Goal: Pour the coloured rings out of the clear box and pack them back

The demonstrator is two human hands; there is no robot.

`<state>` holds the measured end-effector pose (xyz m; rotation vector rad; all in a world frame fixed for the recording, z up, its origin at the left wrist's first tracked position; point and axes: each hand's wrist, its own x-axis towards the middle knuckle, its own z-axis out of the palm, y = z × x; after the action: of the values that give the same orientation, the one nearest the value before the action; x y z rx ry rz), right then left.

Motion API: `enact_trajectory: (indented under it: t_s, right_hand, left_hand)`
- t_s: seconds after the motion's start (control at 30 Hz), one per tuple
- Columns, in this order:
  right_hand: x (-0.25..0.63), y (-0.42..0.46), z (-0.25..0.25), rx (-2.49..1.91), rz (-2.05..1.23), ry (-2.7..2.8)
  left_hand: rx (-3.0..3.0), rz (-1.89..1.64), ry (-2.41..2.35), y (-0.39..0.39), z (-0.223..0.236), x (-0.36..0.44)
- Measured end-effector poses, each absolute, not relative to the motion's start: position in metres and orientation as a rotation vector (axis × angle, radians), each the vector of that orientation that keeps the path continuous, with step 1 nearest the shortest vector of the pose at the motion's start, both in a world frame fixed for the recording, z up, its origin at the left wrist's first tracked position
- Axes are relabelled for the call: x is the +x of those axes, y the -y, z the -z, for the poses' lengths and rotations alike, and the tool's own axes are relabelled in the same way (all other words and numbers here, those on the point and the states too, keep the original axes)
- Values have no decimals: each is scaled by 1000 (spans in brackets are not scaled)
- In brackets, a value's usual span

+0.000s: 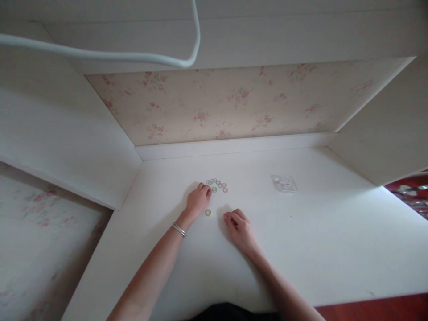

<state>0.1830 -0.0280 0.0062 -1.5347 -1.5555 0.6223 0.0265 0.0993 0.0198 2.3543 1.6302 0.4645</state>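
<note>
On the white tabletop, several small thin rings (pixel 218 183) lie in a curved row, some overlapping. Below the row is a greenish ring (pixel 214 190), right beside the fingertips of my left hand (pixel 199 198). Those fingers are curled together at the row's left end; what they hold, if anything, is hidden. A gold-coloured ring (pixel 208 213) lies apart, nearer to me, between my two hands. My right hand (pixel 239 226) rests to the right of it, fingers bent and pressed together. Anything in that grip is too small to make out. Two silver bangles (pixel 179 229) circle my left wrist.
A small clear plastic packet (pixel 284 183) lies on the white tabletop (pixel 321 249) to the right. White panels and a floral-papered wall (pixel 234 102) enclose the back. A white cable (pixel 133 56) hangs across the top left. Shiny items on red (pixel 409 191) show at far right.
</note>
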Motion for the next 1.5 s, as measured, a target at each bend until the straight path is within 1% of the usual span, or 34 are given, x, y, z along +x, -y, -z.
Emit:
enact_trajectory:
  t_s: [0.2,0.4,0.5,0.8,1.5]
  right_hand:
    - [183,29,-8,-1512,-623,1580]
    - [183,29,-6,-1500,-640,1580]
    - [183,29,-5,-1504,-649,1593]
    - [182,29,-6,-1518,-665,1608]
    - [182,30,-4,-1518,-662,1631]
  left_hand:
    - [2336,-489,-1557,-84,-15,9]
    - [2193,-741,-1366,-45,-14,-3]
    - [2166,-799,-1339,-26,-13,-3]
    - [2368,-679,-1394,-15,-13,0]
    - [2503,-580,-1452,-12,-14,2]
